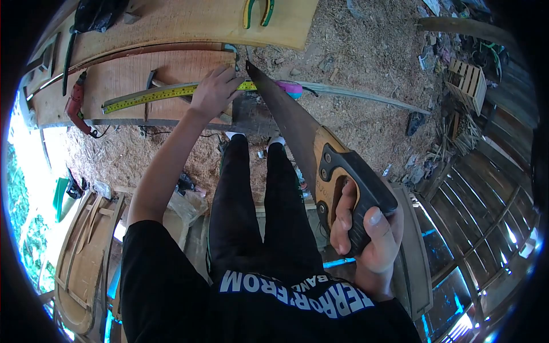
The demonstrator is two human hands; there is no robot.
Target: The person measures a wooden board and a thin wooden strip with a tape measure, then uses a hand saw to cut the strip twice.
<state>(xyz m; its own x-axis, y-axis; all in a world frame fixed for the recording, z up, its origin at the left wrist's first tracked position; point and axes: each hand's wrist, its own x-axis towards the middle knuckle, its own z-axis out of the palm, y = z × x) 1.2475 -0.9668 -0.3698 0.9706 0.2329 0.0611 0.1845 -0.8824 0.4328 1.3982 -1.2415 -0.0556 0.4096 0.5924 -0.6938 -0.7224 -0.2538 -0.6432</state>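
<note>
My right hand (372, 228) is wrapped round the black and tan handle of a hand saw (294, 123), whose blade points up and to the left, its tip near the wood strip. My left hand (216, 91) presses on a long thin wood strip (360, 96) and the yellow tape measure (151, 97) laid out along it. The pink and purple tape case (290, 88) sits on the strip just right of the blade. Under my left hand is a wooden plank (189, 64). A hammer (150, 80) lies partly beneath the strip.
A red drill (76, 103) lies at the plank's left end. Green and yellow pliers (258, 12) rest on a board (200, 26) at the top. A slatted crate (466, 86) stands at the right on ground strewn with shavings. Curved wooden frames (83, 268) are at the lower left.
</note>
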